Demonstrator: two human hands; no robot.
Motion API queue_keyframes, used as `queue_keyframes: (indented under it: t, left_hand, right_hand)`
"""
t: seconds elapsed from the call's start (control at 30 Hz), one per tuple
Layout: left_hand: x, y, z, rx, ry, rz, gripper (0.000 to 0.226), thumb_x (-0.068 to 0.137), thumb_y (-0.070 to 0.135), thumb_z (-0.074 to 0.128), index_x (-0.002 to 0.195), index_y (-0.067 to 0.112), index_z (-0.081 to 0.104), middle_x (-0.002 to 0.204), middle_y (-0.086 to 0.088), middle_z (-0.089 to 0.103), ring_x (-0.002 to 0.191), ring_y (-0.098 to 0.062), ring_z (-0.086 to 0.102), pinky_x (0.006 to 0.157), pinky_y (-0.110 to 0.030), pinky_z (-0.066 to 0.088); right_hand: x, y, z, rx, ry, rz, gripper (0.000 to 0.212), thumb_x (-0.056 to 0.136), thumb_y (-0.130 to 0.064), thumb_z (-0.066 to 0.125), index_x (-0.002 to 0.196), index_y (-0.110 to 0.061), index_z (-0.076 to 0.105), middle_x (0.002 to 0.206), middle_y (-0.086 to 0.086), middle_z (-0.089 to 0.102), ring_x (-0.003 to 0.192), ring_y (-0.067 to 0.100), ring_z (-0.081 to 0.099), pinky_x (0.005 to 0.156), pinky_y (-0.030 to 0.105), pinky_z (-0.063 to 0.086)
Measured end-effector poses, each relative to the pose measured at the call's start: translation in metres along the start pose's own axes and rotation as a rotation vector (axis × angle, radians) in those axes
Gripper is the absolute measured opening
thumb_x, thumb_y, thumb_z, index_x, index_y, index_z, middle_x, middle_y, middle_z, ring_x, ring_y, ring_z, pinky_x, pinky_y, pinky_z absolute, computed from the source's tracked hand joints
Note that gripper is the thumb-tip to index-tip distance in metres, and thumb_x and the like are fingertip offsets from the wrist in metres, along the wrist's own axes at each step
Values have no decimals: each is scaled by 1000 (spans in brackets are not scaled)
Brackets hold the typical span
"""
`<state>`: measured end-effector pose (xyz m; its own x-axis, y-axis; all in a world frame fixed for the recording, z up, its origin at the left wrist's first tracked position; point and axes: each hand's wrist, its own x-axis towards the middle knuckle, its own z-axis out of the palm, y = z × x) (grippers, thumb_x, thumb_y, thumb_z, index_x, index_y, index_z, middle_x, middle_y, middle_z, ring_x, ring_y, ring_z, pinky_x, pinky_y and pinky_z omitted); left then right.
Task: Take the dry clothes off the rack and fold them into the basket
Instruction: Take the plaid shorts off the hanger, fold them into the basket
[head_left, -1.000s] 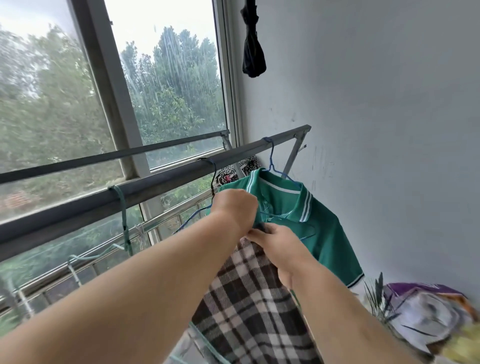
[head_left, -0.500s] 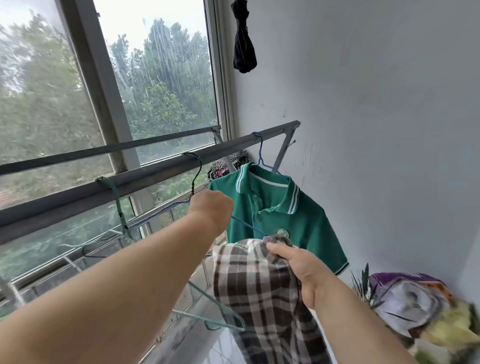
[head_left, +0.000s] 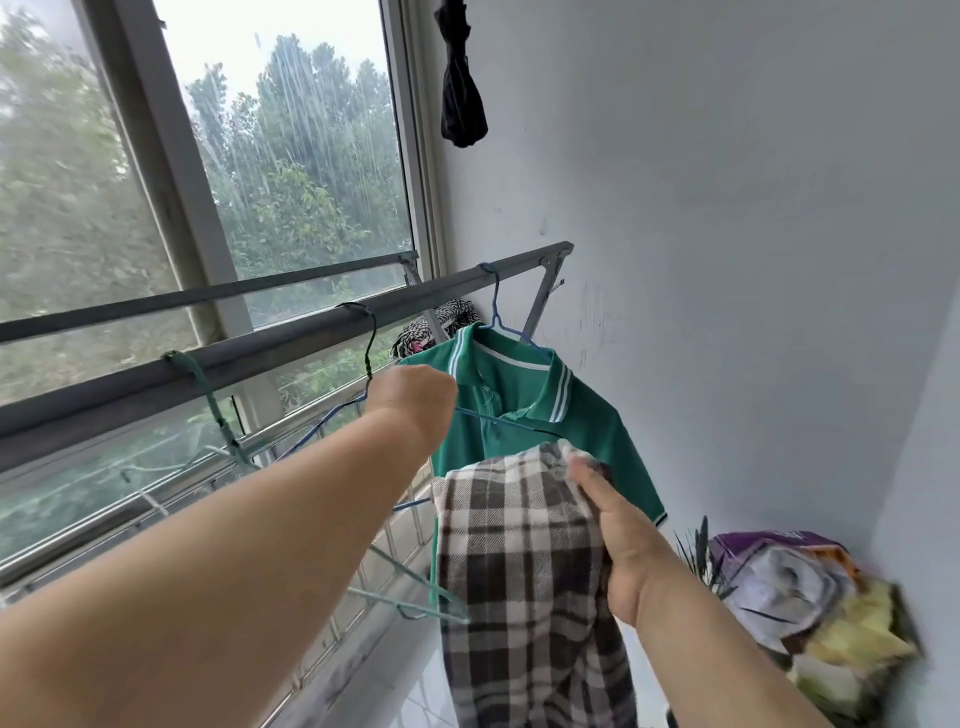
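Plaid garment (head_left: 519, 582) is the piece in hand, and it has just come free. A second ago both grips were bunched at its top, up on the hanger, and half a second ago it was sliding off. Now it hangs clear below, pinched at its upper edge by the right grip (head_left: 615, 535), in front of the green polo and lower than the rack. The left grip (head_left: 415, 400), its fist closed, holds the emptied hanger (head_left: 498, 420), whose dark hook sits over the front rail (head_left: 260, 364). I judge that one piece is now off the rack and ready to fold. The hanger should be let go or lifted off first, and no basket is in view, so where the fold will land cannot be told. Counted, there is one plaid garment in hand and one green polo shirt (head_left: 535, 395) on its own blue hanger (head_left: 492, 304) at the rail's far end. One black-and-white patterned cloth (head_left: 441, 322) sits half hidden behind the polo, and one dark bundle (head_left: 462, 98) hangs high by the window frame. There are three hangers in all, counting the bare teal hanger (head_left: 209, 400) nearer along the rail. The rails number two, the front one and the back rail (head_left: 208, 296). One heap of bags (head_left: 810, 613) lies by the wall at the right.
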<state>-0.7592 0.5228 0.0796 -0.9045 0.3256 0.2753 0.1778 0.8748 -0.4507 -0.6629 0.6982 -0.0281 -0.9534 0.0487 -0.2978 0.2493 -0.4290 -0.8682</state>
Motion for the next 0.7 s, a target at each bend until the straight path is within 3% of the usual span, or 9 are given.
queue_keyframes:
  t: [0.07, 0.17, 0.27, 0.37, 0.43, 0.53, 0.6, 0.67, 0.7]
  left_hand:
    - [0, -1, 1, -30, 4, -10, 21, 98, 10, 50, 97, 16, 69, 74, 4, 55, 69, -18, 55, 55, -28, 42]
    - [0, -1, 0, -71, 19, -9, 21, 98, 11, 50, 99, 17, 70, 81, 3, 60, 71, -19, 56, 56, -29, 42]
    - [2, 0, -5, -110, 16, 0, 20, 97, 10, 52, 101, 19, 70, 85, 3, 60, 74, -20, 56, 59, -30, 43]
    - [-1, -2, -9, -114, 6, 2, 20, 96, 10, 52, 101, 20, 69, 83, 4, 57, 74, -21, 55, 60, -30, 42]
    - [-4, -3, -8, -95, 2, 2, 21, 96, 10, 50, 95, 18, 68, 74, 6, 52, 69, -18, 52, 60, -30, 42]
    - [-8, -5, -5, -84, -39, -20, 19, 92, 5, 50, 82, 15, 62, 67, 5, 48, 58, -14, 45, 60, -30, 41]
    - [-9, -5, -1, -90, -38, -33, 17, 90, 5, 52, 84, 13, 66, 73, 2, 56, 65, -18, 52, 62, -30, 42]
    - [-10, -3, 4, -114, 5, -41, 17, 92, 5, 51, 89, 11, 67, 83, -2, 59, 77, -23, 55, 65, -32, 44]
    - [-10, -2, 6, -132, 37, -40, 17, 93, 7, 50, 91, 11, 66, 86, -3, 58, 80, -24, 54, 67, -33, 44]
  right_hand:
    - [-1, -1, 8, -60, -54, 5, 28, 86, -28, 70, 102, -6, 75, 97, 18, 76, 92, 37, 72, 94, 49, 53]
    - [-3, -2, 20, -179, -50, -86, 20, 86, -3, 63, 105, -5, 70, 96, 22, 74, 88, 37, 72, 86, 46, 58]
    - [-8, -3, 26, -263, -161, -125, 31, 83, 13, 53, 106, 1, 70, 102, 25, 72, 96, 39, 70, 85, 45, 58]
    - [-8, 2, 26, -334, -236, -137, 40, 77, 23, 46, 104, 6, 69, 107, 33, 68, 103, 49, 64, 89, 54, 55]
    - [-13, 4, 30, -376, -300, -138, 37, 76, 26, 47, 102, 9, 68, 108, 37, 65, 102, 54, 62, 89, 60, 53]
    - [-14, 5, 31, -439, -311, -126, 33, 74, 22, 52, 99, 8, 68, 102, 34, 68, 95, 52, 66, 82, 54, 57]
    - [-8, 7, 24, -394, -180, -118, 36, 61, 13, 56, 97, 11, 62, 87, 33, 63, 78, 47, 62, 74, 52, 52]
    - [-1, 9, 11, -242, -88, -103, 53, 50, 5, 57, 101, 17, 55, 85, 28, 53, 74, 40, 51, 70, 49, 45]
    - [-2, 8, 6, -159, -64, -102, 48, 53, 6, 56, 100, 20, 54, 84, 27, 53, 73, 40, 50, 70, 47, 45]
